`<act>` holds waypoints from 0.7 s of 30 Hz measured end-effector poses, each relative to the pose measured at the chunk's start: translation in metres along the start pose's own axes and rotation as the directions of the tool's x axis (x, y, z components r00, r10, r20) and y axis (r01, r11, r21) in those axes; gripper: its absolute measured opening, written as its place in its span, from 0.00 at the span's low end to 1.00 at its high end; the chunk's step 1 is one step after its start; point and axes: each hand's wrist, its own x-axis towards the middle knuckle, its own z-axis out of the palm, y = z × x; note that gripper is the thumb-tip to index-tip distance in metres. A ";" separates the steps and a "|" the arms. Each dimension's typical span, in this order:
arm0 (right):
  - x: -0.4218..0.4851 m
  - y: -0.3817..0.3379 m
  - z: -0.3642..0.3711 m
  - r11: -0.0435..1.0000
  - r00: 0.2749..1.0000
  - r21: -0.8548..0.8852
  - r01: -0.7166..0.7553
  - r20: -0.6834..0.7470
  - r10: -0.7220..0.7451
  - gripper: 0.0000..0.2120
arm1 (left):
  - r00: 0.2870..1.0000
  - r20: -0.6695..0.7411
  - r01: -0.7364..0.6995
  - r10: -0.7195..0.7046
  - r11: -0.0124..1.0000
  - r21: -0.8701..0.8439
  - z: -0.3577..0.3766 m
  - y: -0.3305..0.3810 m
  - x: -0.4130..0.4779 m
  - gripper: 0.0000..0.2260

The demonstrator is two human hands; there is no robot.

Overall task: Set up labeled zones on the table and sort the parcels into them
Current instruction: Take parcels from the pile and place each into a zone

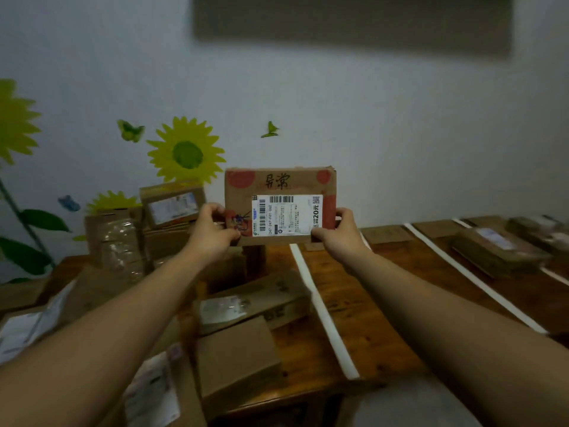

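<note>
Cardboard parcel (pixel 278 186) is up in the air above the counter (pixel 363 303), its label facing you. Your left hand (pixel 212 232) pinches its lower left corner, your right hand (pixel 341 235) the lower right. White tape strips (pixel 320 306) divide the counter into zones; one zone at right holds a flat parcel (pixel 495 251), and many parcels (pixel 240 359) lie piled at left.
</note>
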 end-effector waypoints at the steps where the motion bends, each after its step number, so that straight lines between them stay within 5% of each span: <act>1: -0.002 0.009 -0.025 1.000 1.000 0.009 -0.012 -0.025 0.012 0.26 | 0.999 0.031 -0.011 0.011 1.000 0.006 0.025 0.007 -0.005 0.20; 9: -0.029 0.092 -0.253 0.994 0.962 -0.095 -0.059 -0.270 0.031 0.29 | 0.935 0.354 -0.011 0.012 1.000 -0.004 0.258 0.048 -0.072 0.26; 21: -0.045 0.212 -0.497 0.941 0.836 -0.110 -0.319 -0.501 0.224 0.29 | 0.696 0.718 -0.061 0.008 0.997 0.049 0.537 0.088 -0.137 0.26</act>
